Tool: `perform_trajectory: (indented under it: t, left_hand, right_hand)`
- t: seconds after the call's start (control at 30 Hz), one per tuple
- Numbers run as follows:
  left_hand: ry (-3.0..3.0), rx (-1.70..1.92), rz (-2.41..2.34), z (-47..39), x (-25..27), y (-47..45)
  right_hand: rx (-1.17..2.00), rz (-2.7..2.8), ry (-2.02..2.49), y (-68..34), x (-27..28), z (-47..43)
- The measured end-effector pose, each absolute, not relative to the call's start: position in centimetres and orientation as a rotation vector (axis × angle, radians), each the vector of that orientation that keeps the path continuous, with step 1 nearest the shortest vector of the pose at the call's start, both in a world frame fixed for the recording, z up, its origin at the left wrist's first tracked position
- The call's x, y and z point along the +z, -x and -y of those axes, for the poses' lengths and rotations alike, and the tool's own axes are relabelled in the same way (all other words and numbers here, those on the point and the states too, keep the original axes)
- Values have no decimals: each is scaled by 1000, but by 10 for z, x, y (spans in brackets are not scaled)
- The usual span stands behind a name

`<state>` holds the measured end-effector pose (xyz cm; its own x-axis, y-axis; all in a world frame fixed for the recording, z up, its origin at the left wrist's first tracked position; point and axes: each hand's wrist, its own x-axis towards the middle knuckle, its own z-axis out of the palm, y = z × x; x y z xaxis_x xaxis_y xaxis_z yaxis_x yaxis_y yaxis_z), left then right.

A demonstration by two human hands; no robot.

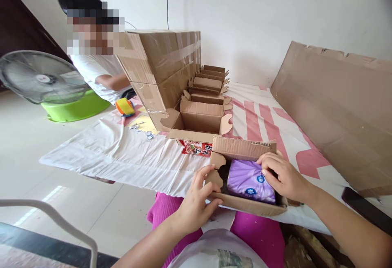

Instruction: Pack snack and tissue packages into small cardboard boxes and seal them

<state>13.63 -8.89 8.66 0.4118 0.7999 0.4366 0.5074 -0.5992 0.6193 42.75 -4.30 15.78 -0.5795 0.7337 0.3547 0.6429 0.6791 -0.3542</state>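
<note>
A small open cardboard box (254,207) rests at the table's near edge, just above my lap. Inside it lies a shiny purple soft pack (245,174) with round blue labels. My left hand (199,196) holds the box's left end, fingers on the end flap (216,178) and thumb along the near wall. At the opposite end, my right hand (280,174) has its thumb and fingers curled on the pack's upper right corner. The rest of its grip, down the box's right side, is hidden.
Several open cardboard boxes (202,115) stand in a row beyond, beside stacked taped cartons (162,56). A red packet (197,147) lies near them. A tape roll (125,107), a fan (44,78) and a seated person (94,70) are left; a cardboard sheet (333,113) leans right.
</note>
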Motion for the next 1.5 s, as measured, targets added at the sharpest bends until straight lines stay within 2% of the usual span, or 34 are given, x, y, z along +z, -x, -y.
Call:
perform_trajectory:
  t: [0.23, 0.5, 0.6, 0.77, 0.97, 1.1, 1.2, 1.3, 1.4, 1.5]
  left_hand:
    - [-2168, 851, -1169, 94, 103, -109]
    - [-2269, 751, -1278, 90, 126, -44]
    - [-2305, 776, -1412, 87, 125, -16]
    - [-2308, 894, -1662, 70, 102, 15]
    - [-2285, 1122, -1774, 48, 72, 11]
    - [-2266, 1702, -2071, 62, 56, -29]
    - [-2424, 2084, -1822, 83, 42, -72]
    - [-2472, 2068, -1474, 102, 29, -114]
    - [-2618, 1864, -1017, 109, 16, -146]
    - [-2654, 1340, -789, 102, 2, -170]
  right_hand:
    - [182, 2445, 986, -423, 157, 67]
    - [409, 1936, 880, -438, 162, 78]
    - [345, 1854, 991, -450, 158, 79]
    - [239, 2010, 1062, -463, 135, 75]
    - [253, 2216, 1044, -454, 73, 69]
    - [277, 2307, 1146, -444, 42, 57]
    - [329, 2320, 1310, -441, 38, 49]
    - [425, 2323, 1548, -440, 40, 47]
    - [440, 2313, 1755, -439, 41, 48]
    - [419, 2300, 1820, -439, 41, 48]
